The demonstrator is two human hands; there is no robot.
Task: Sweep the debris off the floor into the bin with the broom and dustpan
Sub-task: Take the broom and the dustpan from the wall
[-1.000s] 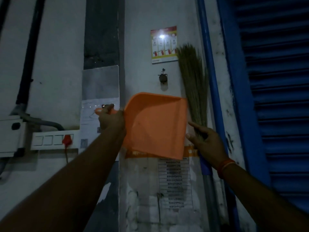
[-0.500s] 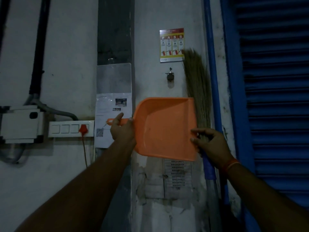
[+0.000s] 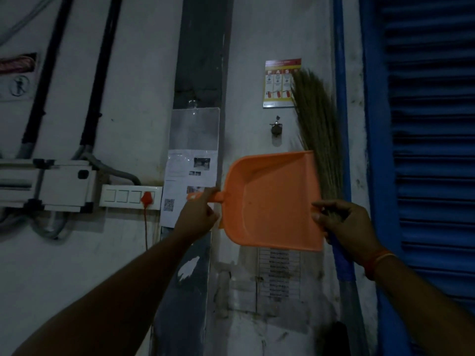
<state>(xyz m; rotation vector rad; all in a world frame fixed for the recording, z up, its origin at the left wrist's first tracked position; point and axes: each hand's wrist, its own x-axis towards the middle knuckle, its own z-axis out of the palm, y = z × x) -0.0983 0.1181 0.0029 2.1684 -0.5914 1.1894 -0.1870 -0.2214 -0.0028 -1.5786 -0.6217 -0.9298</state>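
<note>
Compared with half a second earlier, the orange plastic dustpan [image 3: 275,201] had barely shifted: it stayed held flat-faced toward the camera in front of the white wall [image 3: 257,34], its open tray side showing and its lip turned to the right. The right hand [image 3: 345,227], which a second earlier reached with straight fingers beside the dustpan's lip, had closed.

The left hand [image 3: 196,217] gripped the dustpan's short handle, just left of the tray, fingers curled round it and thumb lying along its top. The right hand's fingers [image 3: 326,205] were clamped together round the neck of the straw broom [image 3: 320,129], just right of the dustpan's lip and touching its lower right edge. The broom stood upright against the wall, bristles fanning upward behind the dustpan's right edge, its blue handle running down below the hand. An orange band circled the right wrist.

Above the dustpan hung a small dark hook [image 3: 276,128] and a red-and-yellow instruction poster [image 3: 279,83]. Left of the dustpan sat a white switch panel [image 3: 123,196] with a red plug [image 3: 147,198], and taped paper notices [image 3: 190,181]. Right of the dustpan rose a blue ribbed roller shutter [image 3: 431,150].
</note>
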